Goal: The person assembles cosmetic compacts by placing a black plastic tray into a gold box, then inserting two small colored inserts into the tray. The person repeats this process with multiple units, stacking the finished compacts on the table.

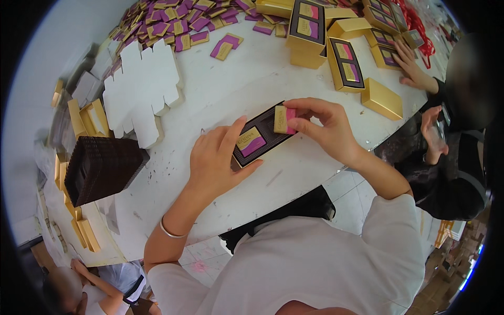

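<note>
In front of me on the white table sits a narrow gold box (pixel 266 125) with a dark two-compartment insert, slanting up to the right. A gold and purple packet (pixel 250 138) lies in its left compartment. My left hand (pixel 215 160) grips the box's left end, thumb at the near edge and fingers along the far one. Between the thumb and fingers of my right hand (pixel 331 126) is a gold and pink packet (pixel 281 120), held over the right compartment. Whether that packet touches the insert, I cannot tell.
Loose packets (pixel 168 21) are heaped at the far left. White card blanks (pixel 142 84) and a stack of dark inserts (pixel 102 168) stand on the left. Filled boxes (pixel 345 65) and a gold lid (pixel 381 98) are at far right, near a co-worker's hand (pixel 415 68).
</note>
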The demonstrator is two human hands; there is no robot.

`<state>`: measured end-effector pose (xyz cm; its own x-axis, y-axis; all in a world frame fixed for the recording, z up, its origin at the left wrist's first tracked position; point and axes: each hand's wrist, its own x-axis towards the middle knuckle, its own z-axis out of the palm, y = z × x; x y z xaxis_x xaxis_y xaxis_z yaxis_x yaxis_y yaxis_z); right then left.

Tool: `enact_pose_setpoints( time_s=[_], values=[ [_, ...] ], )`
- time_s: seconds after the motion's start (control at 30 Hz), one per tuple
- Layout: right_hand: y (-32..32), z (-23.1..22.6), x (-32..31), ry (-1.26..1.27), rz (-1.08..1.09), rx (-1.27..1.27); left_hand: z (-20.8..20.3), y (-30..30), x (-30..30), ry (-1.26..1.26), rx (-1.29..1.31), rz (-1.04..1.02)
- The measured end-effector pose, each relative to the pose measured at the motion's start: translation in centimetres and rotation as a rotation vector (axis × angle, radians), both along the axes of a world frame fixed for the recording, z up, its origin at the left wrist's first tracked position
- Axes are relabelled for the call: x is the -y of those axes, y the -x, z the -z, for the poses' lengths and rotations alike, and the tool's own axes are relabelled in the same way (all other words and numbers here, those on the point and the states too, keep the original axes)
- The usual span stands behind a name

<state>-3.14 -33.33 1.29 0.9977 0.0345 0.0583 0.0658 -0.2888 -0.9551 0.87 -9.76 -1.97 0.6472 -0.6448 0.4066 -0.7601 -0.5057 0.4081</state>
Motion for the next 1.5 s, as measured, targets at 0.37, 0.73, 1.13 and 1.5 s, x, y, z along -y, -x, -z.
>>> enact_pose_setpoints(
  time_s=[0.37, 0.73, 1.13, 1.5],
  values=[
    [0.4, 0.6, 0.1, 0.656, -0.156, 0.601, -0.3, -0.1, 0.0, -0.024, -0.017, 0.004],
    [-2.1, 2.2, 0.4, 0.144, -0.303, -0.009, -0.2, -0.4, -0.1, -0.034, -0.076, 0.017],
    [3.2, -3.6, 10.6, 0.573, 0.482, 0.526, 0.5, -0.8, -0.7, 0.241, 0.095, 0.149],
    [0.0, 0.1, 16.5, 0.83, 0.519, 0.502, -6.6, 1.0, -4.3, 0.394, 0.503, 0.065]
  ],
)
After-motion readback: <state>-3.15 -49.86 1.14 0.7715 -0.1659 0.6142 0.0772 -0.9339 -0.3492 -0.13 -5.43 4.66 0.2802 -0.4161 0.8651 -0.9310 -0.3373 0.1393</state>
